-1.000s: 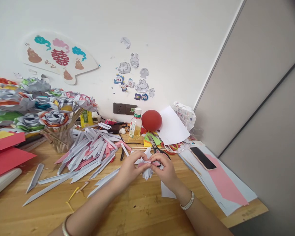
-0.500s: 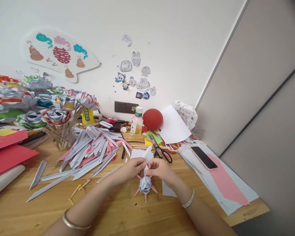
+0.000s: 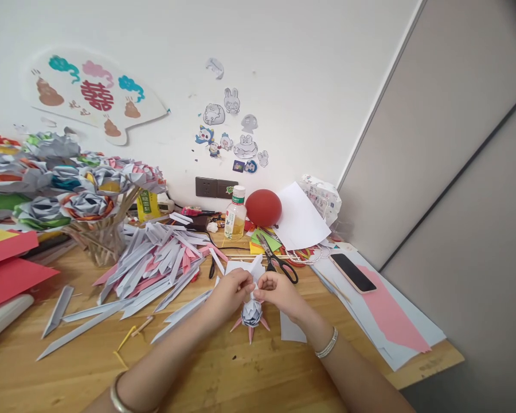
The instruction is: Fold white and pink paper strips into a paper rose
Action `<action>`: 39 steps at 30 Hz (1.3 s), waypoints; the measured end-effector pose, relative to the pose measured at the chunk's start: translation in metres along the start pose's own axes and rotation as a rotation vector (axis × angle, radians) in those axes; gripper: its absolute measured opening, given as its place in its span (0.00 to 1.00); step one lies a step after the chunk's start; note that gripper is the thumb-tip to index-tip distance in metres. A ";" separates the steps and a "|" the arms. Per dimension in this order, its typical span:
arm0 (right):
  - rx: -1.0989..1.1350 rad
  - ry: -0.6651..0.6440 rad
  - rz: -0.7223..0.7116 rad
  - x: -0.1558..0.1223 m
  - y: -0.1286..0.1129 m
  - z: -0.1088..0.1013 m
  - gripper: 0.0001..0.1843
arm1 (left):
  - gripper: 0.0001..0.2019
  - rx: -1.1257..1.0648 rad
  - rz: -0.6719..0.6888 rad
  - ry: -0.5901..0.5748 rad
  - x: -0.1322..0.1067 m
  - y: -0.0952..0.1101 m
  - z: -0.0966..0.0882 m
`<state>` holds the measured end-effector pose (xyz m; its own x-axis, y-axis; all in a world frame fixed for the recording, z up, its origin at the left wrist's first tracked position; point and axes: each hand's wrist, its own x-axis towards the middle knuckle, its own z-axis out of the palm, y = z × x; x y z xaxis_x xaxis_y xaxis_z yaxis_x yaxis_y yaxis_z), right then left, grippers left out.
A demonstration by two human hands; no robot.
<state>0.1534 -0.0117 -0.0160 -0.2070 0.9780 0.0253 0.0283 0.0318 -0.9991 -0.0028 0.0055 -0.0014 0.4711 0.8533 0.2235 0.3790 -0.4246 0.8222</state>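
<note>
In the head view, the left hand and right hand are meeting over the flower, which is sitting low between them above the tabletop — whether it is touching, I cannot tell. Both grips are pinching its folds at the far side, fingertips nearly together. Handling this well is likely calling for light, even pressure — squeezing hard would risk crushing the round head or bending the pink points, which are splaying toward the wearer.
</note>
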 end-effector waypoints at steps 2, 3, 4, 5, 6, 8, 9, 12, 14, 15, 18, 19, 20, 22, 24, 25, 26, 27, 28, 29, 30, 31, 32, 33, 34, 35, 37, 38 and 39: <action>-0.009 0.015 -0.012 0.000 -0.001 0.001 0.12 | 0.11 -0.020 0.006 -0.019 0.000 -0.002 -0.001; -0.009 0.009 -0.010 -0.001 -0.001 0.001 0.12 | 0.11 -0.090 -0.019 -0.063 0.001 -0.003 -0.002; -0.007 -0.004 -0.003 -0.001 -0.001 0.000 0.13 | 0.12 -0.179 -0.058 -0.116 0.001 -0.005 -0.003; -0.001 -0.019 0.005 -0.001 -0.002 0.000 0.13 | 0.13 -0.269 -0.102 -0.173 0.001 -0.006 -0.004; 0.005 -0.034 0.018 -0.002 -0.002 0.000 0.14 | 0.14 -0.349 -0.147 -0.233 0.000 -0.007 -0.006; 0.006 -0.066 0.048 -0.003 -0.002 -0.001 0.15 | 0.16 -0.447 -0.228 -0.370 -0.001 -0.008 -0.009; 0.002 -0.087 0.061 -0.003 -0.002 -0.001 0.15 | 0.16 -0.464 -0.259 -0.441 -0.002 -0.009 -0.011; -0.021 -0.153 0.078 -0.005 -0.001 -0.001 0.15 | 0.16 -0.478 -0.291 -0.606 -0.005 -0.012 -0.016; -0.022 -0.148 0.078 -0.004 -0.001 -0.001 0.14 | 0.14 -0.492 -0.287 -0.608 -0.004 -0.015 -0.016; -0.019 -0.136 0.078 -0.004 -0.002 -0.001 0.14 | 0.14 -0.489 -0.284 -0.578 -0.003 -0.017 -0.016; -0.037 -0.112 0.054 -0.003 -0.002 -0.002 0.13 | 0.12 -0.344 -0.263 -0.410 -0.001 -0.018 -0.015; -0.059 -0.105 0.033 -0.003 -0.002 -0.003 0.13 | 0.11 -0.275 -0.255 -0.358 0.000 -0.017 -0.014; -0.092 -0.091 0.007 -0.003 -0.003 -0.003 0.12 | 0.10 -0.217 -0.251 -0.317 0.000 -0.015 -0.014; -0.186 -0.046 -0.048 -0.003 -0.003 -0.003 0.09 | 0.08 -0.136 -0.254 -0.255 0.000 -0.010 -0.013; -0.295 0.010 -0.103 -0.004 -0.003 -0.002 0.06 | 0.07 -0.078 -0.260 -0.209 -0.001 -0.005 -0.011; -0.342 0.039 -0.131 -0.003 -0.003 -0.001 0.05 | 0.06 -0.058 -0.263 -0.186 -0.001 -0.004 -0.009; -0.376 0.065 -0.158 -0.003 -0.003 0.000 0.05 | 0.06 -0.040 -0.264 -0.162 -0.001 -0.003 -0.008; -0.397 0.083 -0.181 -0.003 -0.003 0.000 0.05 | 0.05 -0.023 -0.262 -0.139 -0.001 -0.003 -0.006; -0.405 0.090 -0.195 -0.002 -0.003 0.000 0.05 | 0.05 -0.005 -0.252 -0.117 -0.002 -0.002 -0.005; -0.404 0.081 -0.195 -0.002 -0.003 -0.001 0.04 | 0.05 0.017 -0.233 -0.094 -0.002 -0.002 -0.004; -0.402 0.062 -0.186 -0.001 -0.004 -0.002 0.03 | 0.05 0.047 -0.201 -0.072 -0.002 -0.001 -0.002; -0.404 0.039 -0.174 -0.001 -0.004 -0.003 0.02 | 0.04 0.084 -0.166 -0.054 -0.003 0.000 -0.001; -0.414 0.019 -0.163 -0.001 -0.004 -0.004 0.03 | 0.04 0.121 -0.131 -0.037 -0.003 0.001 0.000; -0.429 0.012 -0.159 -0.001 -0.005 -0.005 0.03 | 0.04 0.155 -0.104 -0.022 -0.004 0.004 0.000; -0.452 0.019 -0.162 -0.001 -0.005 -0.006 0.03 | 0.05 0.188 -0.087 -0.011 -0.005 0.006 0.001; -0.479 0.037 -0.172 -0.001 -0.005 -0.006 0.02 | 0.05 0.220 -0.078 -0.005 -0.006 0.008 0.002; -0.528 0.076 -0.200 -0.002 -0.007 -0.006 0.03 | 0.06 0.272 -0.074 0.008 -0.009 0.013 0.003; -0.548 0.093 -0.215 -0.002 -0.007 -0.005 0.05 | 0.07 0.292 -0.073 0.020 -0.010 0.014 0.004; -0.566 0.106 -0.230 -0.002 -0.008 -0.005 0.06 | 0.08 0.310 -0.070 0.034 -0.011 0.015 0.004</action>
<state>0.1582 -0.0130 -0.0081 -0.1722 0.9472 0.2704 0.5149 0.3206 -0.7951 0.0012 -0.0119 0.0062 0.4104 0.8912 0.1933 0.6366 -0.4318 0.6390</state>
